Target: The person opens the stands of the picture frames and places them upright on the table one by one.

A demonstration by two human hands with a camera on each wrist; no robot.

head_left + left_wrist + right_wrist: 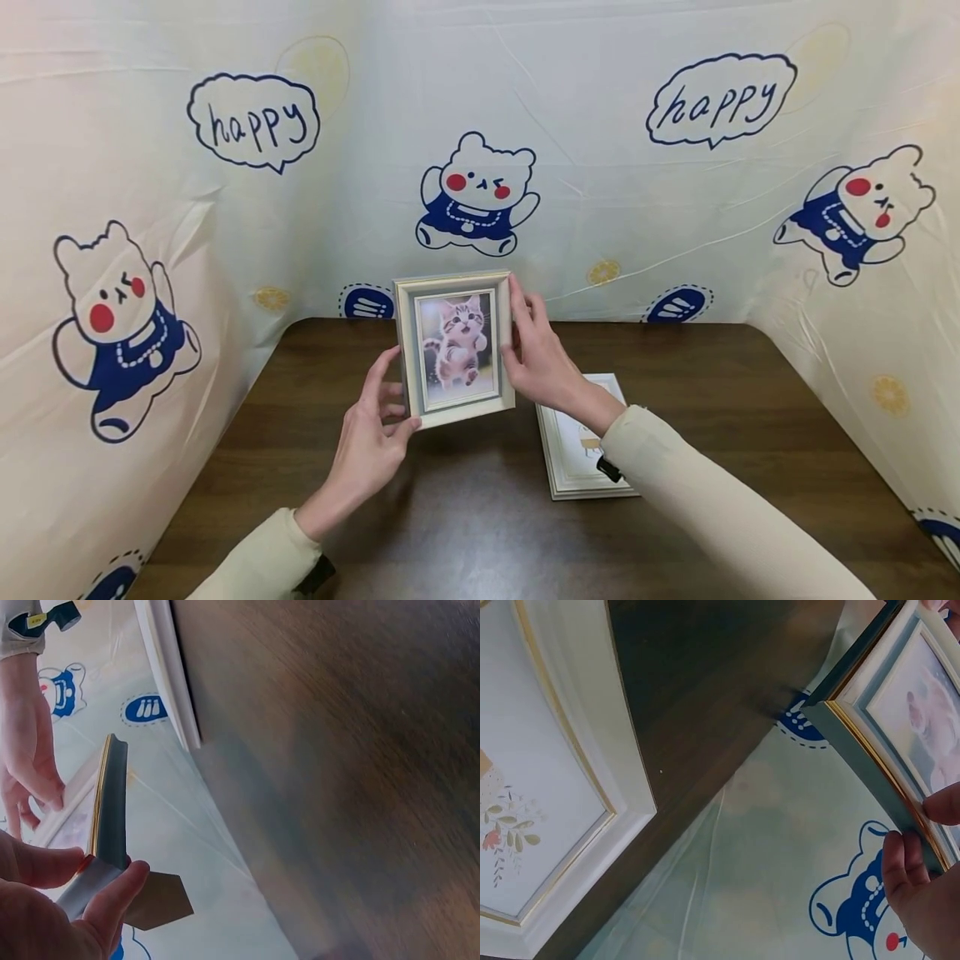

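A small cream picture frame (455,417) with a kitten picture (457,342) is held up above the table, its front facing me and slightly tilted. My left hand (367,442) grips its lower left corner, thumb at the front edge and fingers at the side and behind. On the right side, my right hand (543,354) pinches the frame's edge near the top. In the left wrist view, a brown flap (159,901) sticks out behind the frame. A larger white picture frame (558,454) lies flat on the table, partly hidden under my right forearm.
The dark wooden table (465,533) has rounded far corners. A pale cloth (360,200) printed with bears and "happy" bubbles hangs at the back and both sides. In the right wrist view, the flat white frame (622,802) shows a flower print.
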